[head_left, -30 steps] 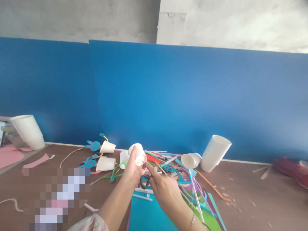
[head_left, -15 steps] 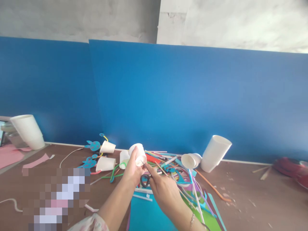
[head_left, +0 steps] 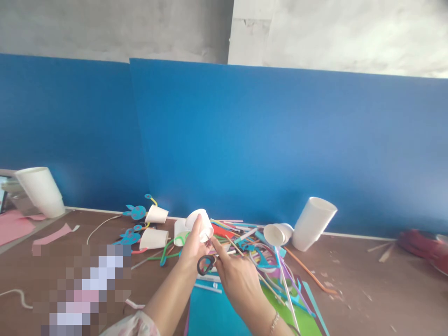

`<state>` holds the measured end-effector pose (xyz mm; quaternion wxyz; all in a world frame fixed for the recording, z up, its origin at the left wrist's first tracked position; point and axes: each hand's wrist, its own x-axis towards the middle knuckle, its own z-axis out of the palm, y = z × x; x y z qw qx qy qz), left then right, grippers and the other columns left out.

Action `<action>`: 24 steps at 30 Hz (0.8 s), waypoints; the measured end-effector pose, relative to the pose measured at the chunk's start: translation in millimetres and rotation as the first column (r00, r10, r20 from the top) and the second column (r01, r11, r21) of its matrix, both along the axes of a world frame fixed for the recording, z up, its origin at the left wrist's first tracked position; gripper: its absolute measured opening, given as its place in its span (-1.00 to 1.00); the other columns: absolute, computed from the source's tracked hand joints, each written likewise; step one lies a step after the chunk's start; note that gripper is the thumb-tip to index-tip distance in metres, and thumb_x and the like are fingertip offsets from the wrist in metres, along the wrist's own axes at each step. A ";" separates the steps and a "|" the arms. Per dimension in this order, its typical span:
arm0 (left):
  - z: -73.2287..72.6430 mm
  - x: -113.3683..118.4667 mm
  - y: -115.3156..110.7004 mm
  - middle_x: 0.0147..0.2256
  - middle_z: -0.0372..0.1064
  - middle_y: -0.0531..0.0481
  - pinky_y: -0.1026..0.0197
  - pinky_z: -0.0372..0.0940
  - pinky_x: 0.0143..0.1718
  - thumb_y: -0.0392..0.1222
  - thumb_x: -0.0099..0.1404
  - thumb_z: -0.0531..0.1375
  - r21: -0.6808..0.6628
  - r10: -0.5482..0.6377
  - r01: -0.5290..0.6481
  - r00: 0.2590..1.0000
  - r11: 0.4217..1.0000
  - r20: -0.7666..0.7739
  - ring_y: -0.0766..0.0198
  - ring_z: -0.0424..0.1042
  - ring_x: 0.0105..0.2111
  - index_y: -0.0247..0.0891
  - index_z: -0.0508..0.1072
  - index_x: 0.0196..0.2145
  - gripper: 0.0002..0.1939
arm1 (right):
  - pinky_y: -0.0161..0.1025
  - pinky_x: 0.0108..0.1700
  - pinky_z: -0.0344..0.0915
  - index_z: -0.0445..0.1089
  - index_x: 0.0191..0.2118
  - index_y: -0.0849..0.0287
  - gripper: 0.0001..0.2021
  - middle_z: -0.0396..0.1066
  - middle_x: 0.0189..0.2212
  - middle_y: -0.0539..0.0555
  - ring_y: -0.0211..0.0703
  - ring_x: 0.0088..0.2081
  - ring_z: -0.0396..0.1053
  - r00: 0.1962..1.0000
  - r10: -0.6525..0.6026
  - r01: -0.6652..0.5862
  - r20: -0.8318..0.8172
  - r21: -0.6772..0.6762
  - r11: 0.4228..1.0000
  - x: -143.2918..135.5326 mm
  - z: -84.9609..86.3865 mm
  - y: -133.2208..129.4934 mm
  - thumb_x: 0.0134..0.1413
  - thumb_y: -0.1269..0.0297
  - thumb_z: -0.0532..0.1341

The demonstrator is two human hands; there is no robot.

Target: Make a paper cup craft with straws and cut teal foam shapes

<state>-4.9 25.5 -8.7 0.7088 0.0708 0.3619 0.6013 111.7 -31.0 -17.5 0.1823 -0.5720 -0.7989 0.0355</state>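
A white paper cup lies tilted in my left hand, its thumb along the side and the fingers wrapped beneath. My right hand is closed on a pair of scissors; one black handle loop sticks out to the left of the fingers. The blades point toward the cup's near end and are mostly hidden by the hands. Behind my left hand another white cup lies on the table, a green pipe cleaner beside it.
Pipe cleaners, straws and sticks are heaped around a blue sheet and a green sheet. Stacked cups lean by the blue partition. Left lie two cups with blue rabbit cut-outs. Pink paper rests far left.
The scissors' handle has swung left and slightly up as my right hand turned. The cup has tilted a little in my left hand. The table things have stayed put.
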 end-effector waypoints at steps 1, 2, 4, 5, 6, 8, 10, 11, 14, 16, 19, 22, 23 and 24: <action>-2.2 -0.4 0.4 -0.62 0.29 0.06 0.31 0.23 -0.61 0.12 0.08 0.30 -0.007 0.009 -0.009 1.000 1.000 -0.014 0.28 0.37 -0.64 -0.25 0.38 -0.29 -0.60 | -0.28 -0.44 0.11 0.25 0.18 0.10 -0.53 0.45 -0.61 0.10 -0.13 -0.59 0.35 0.996 -0.010 0.007 0.090 0.036 0.999 -0.5 -0.2 -0.9 0.15 0.45 0.00; -4.1 -0.3 0.9 -0.63 0.28 0.07 0.32 0.22 -0.61 0.12 0.07 0.31 -0.010 0.028 -0.029 0.999 1.000 -0.035 0.29 0.37 -0.64 -0.25 0.38 -0.29 -0.59 | -0.28 -0.43 0.11 0.25 0.18 0.09 -0.52 0.46 -0.61 0.10 -0.12 -0.59 0.36 0.992 -0.016 0.010 0.128 0.047 0.999 -0.8 -0.7 -1.2 0.14 0.46 0.00; -6.9 0.7 2.3 -0.63 0.28 0.09 0.34 0.19 -0.63 0.11 0.06 0.32 -0.007 0.069 -0.070 0.995 0.998 -0.071 0.32 0.35 -0.66 -0.25 0.38 -0.29 -0.59 | -0.29 -0.44 0.11 0.26 0.17 0.07 -0.53 0.46 -0.60 0.08 -0.13 -0.58 0.35 0.999 -0.006 0.006 0.041 0.010 1.000 -0.5 -1.9 0.2 0.16 0.43 0.00; -7.4 1.4 2.9 -0.63 0.28 0.10 0.35 0.17 -0.65 0.11 0.05 0.32 -0.003 0.082 -0.083 0.993 0.997 -0.080 0.34 0.33 -0.67 -0.25 0.38 -0.29 -0.59 | -0.30 -0.45 0.10 0.28 0.16 0.08 -0.56 0.44 -0.59 0.06 -0.15 -0.57 0.33 0.997 0.011 -0.015 -0.082 -0.046 0.999 0.1 -2.6 1.7 0.18 0.39 -0.01; -7.5 2.2 3.4 -0.61 0.30 0.10 0.37 0.15 -0.65 0.10 0.06 0.32 0.002 0.090 -0.090 0.992 0.996 -0.085 0.36 0.32 -0.68 -0.26 0.39 -0.29 -0.59 | -0.32 -0.47 0.09 0.31 0.12 0.10 -0.60 0.39 -0.61 0.03 -0.19 -0.58 0.29 0.969 0.017 -0.049 -0.245 -0.125 0.991 0.9 -3.1 3.6 0.21 0.33 -0.02; -6.2 3.4 3.9 -0.57 0.34 0.09 0.38 0.16 -0.64 0.08 0.09 0.31 0.018 0.087 -0.086 0.993 0.996 -0.084 0.38 0.32 -0.67 -0.26 0.39 -0.27 -0.61 | -0.36 -0.55 0.04 0.36 0.05 0.17 -0.58 0.22 -0.68 -0.06 -0.27 -0.64 0.13 0.820 -0.049 -0.166 -0.570 -0.319 0.933 3.0 -3.3 7.5 0.26 0.14 -0.08; -4.6 3.8 3.7 -0.54 0.37 0.07 0.37 0.20 -0.60 0.07 0.13 0.28 0.038 0.078 -0.075 0.993 0.996 -0.085 0.38 0.34 -0.64 -0.27 0.40 -0.25 -0.63 | -0.38 -0.62 -0.03 0.35 0.03 0.22 -0.47 -0.01 -0.73 -0.16 -0.31 -0.69 -0.05 0.666 -0.176 -0.297 -0.725 -0.474 0.829 4.6 -2.4 10.2 0.27 -0.02 -0.15; -4.2 3.7 3.6 -0.54 0.38 0.07 0.36 0.22 -0.58 0.07 0.15 0.27 0.045 0.075 -0.071 0.993 0.996 -0.088 0.38 0.34 -0.64 -0.27 0.40 -0.25 -0.64 | -0.38 -0.64 -0.06 0.34 0.04 0.23 -0.43 -0.08 -0.74 -0.19 -0.31 -0.70 -0.10 0.641 -0.216 -0.317 -0.737 -0.510 0.800 5.0 -1.7 10.6 0.26 -0.05 -0.18; -6.1 2.9 3.7 -0.58 0.34 0.08 0.37 0.19 -0.61 0.08 0.16 0.26 0.028 0.068 -0.066 0.992 0.997 -0.108 0.40 0.30 -0.67 -0.27 0.39 -0.31 -0.65 | -0.37 -0.59 -0.01 0.34 0.06 0.17 -0.56 0.09 -0.72 -0.11 -0.28 -0.68 0.06 0.813 -0.104 -0.161 -0.573 -0.392 0.906 3.2 -0.5 8.2 0.27 0.10 -0.10; -9.6 2.5 4.3 -0.63 0.28 0.11 0.38 0.14 -0.65 0.11 0.13 0.27 0.003 0.061 -0.062 0.990 0.998 -0.125 0.41 0.26 -0.70 -0.27 0.38 -0.37 -0.64 | -0.34 -0.51 0.03 0.35 0.08 0.10 -0.62 0.30 -0.65 0.00 -0.21 -0.61 0.24 0.962 -0.047 -0.006 -0.271 -0.192 0.981 0.5 -1.1 5.0 0.20 0.29 -0.01; -13.5 2.9 5.1 -0.68 0.21 0.14 0.37 0.11 -0.68 0.13 0.11 0.28 -0.008 0.052 -0.053 0.989 0.999 -0.142 0.40 0.23 -0.73 -0.27 0.36 -0.42 -0.61 | -0.30 -0.47 0.05 0.32 0.12 0.04 -0.56 0.39 -0.61 0.06 -0.14 -0.57 0.30 0.997 -0.056 0.052 -0.050 -0.072 0.996 -1.9 -2.8 2.5 0.13 0.38 0.03; -11.6 3.6 4.4 -0.64 0.26 0.12 0.38 0.13 -0.66 0.13 0.11 0.28 0.018 0.065 -0.063 0.987 0.998 -0.145 0.40 0.27 -0.70 -0.28 0.36 -0.37 -0.61 | -0.34 -0.52 0.03 0.33 0.10 0.12 -0.60 0.20 -0.68 -0.05 -0.24 -0.63 0.15 0.905 -0.056 -0.065 -0.421 -0.267 0.961 1.2 -2.4 5.3 0.22 0.21 -0.03; -9.9 3.7 3.8 -0.61 0.29 0.11 0.38 0.16 -0.64 0.12 0.12 0.28 0.033 0.068 -0.064 0.987 0.997 -0.143 0.40 0.29 -0.67 -0.28 0.37 -0.36 -0.61 | -0.36 -0.55 0.01 0.32 0.11 0.15 -0.56 0.08 -0.71 -0.11 -0.28 -0.67 0.05 0.813 -0.097 -0.155 -0.574 -0.374 0.915 3.1 -1.7 6.9 0.25 0.11 -0.08; -8.0 3.8 3.3 -0.59 0.31 0.09 0.37 0.19 -0.61 0.13 0.12 0.27 0.050 0.065 -0.058 0.988 0.997 -0.141 0.38 0.31 -0.66 -0.27 0.38 -0.34 -0.61 | -0.38 -0.58 -0.01 0.30 0.12 0.18 -0.49 -0.05 -0.72 -0.16 -0.31 -0.69 -0.06 0.710 -0.155 -0.267 -0.686 -0.466 0.843 4.9 -0.8 8.5 0.26 0.01 -0.13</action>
